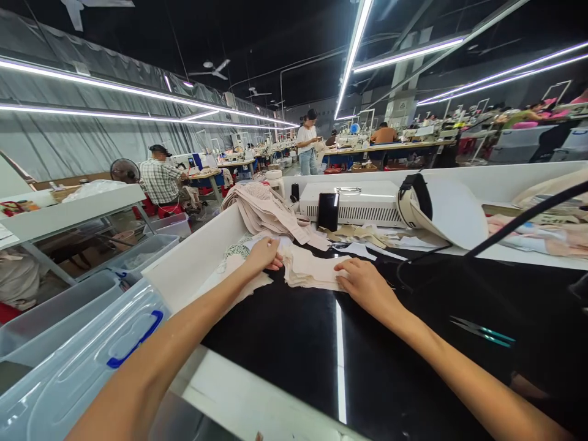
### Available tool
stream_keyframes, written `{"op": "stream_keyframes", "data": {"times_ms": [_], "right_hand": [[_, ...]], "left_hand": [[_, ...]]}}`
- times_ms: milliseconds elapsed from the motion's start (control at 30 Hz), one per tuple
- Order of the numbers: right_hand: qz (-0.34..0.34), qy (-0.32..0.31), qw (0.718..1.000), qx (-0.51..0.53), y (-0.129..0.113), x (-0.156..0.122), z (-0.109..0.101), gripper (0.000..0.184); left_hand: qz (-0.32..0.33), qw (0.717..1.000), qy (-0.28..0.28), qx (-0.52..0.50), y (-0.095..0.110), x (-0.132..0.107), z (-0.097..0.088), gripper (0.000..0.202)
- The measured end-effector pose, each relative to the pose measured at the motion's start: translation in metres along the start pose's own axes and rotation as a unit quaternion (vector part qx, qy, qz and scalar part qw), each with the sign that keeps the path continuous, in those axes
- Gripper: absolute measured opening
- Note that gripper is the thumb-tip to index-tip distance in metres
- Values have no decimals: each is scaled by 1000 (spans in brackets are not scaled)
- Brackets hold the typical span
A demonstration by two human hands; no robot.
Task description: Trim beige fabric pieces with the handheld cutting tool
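Note:
A stack of small beige fabric pieces (309, 271) lies on the black glossy tabletop (294, 343) in front of me. My left hand (264, 254) rests on the stack's left end, fingers curled down onto the cloth. My right hand (362, 283) presses on the stack's right end, fingers bent over its edge. A larger heap of beige fabric (266, 211) is piled behind the stack, against the white wall of the bench.
A white machine box (356, 205) and a black phone (327, 212) stand at the back. A white cap-shaped form (443, 211) lies to the right, tweezers (482, 332) on the black top. Clear plastic bins (82, 349) sit at left. Other workers sit farther off.

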State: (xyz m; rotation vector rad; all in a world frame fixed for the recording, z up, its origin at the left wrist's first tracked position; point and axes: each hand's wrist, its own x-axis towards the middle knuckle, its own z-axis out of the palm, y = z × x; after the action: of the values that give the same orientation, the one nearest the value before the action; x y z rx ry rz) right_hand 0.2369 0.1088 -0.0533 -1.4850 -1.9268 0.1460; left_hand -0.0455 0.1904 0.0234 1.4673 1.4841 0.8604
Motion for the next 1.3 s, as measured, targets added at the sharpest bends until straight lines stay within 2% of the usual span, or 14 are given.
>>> {"op": "stream_keyframes", "data": {"times_ms": [133,233,300,367,467,567,700,833,900,1033,1100,1133,1233,1300], "right_hand": [[-20,-27,998,53,-21,-14,-4,26],[-27,-55,994,92,-36,-26,-5,22],[-26,-71,991,113,-46,-32,-5,21],[-25,-86,987,131,-56,-38,-4,20],[-27,-109,982,153,-69,-43,-4,18],[-31,-129,977,169,-80,-47,-5,17],[-30,-146,971,189,-90,-53,-7,18],[-6,-143,966,214,-98,-58,-4,21],[11,-132,964,229,-104,-60,0,34],[42,-95,958,267,-116,-59,7,79],[55,-58,947,311,-121,-59,7,87],[56,-39,940,333,-123,-58,5,81],[41,-4,932,360,-126,-59,-5,39],[32,7,936,352,-126,-62,-13,35]], "left_hand": [[5,989,45,144,3,-14,-61,40],[17,966,82,245,-9,-32,-102,29],[16,951,89,295,-23,-44,-117,28],[9,942,75,328,-40,-52,-121,29],[14,939,49,341,-61,-60,-117,29],[36,945,47,323,-70,-64,-112,38],[85,958,73,266,-64,-69,-113,22],[118,976,73,167,-48,-85,-109,28],[114,987,37,110,-39,-97,-100,32],[92,993,-77,10,-25,-127,-75,50],[82,988,-130,-24,-19,-139,-63,57],[77,984,-155,-41,-17,-144,-57,59],[51,968,-229,-92,-16,-152,-45,63],[28,955,-272,-111,-19,-154,-37,65]]}}
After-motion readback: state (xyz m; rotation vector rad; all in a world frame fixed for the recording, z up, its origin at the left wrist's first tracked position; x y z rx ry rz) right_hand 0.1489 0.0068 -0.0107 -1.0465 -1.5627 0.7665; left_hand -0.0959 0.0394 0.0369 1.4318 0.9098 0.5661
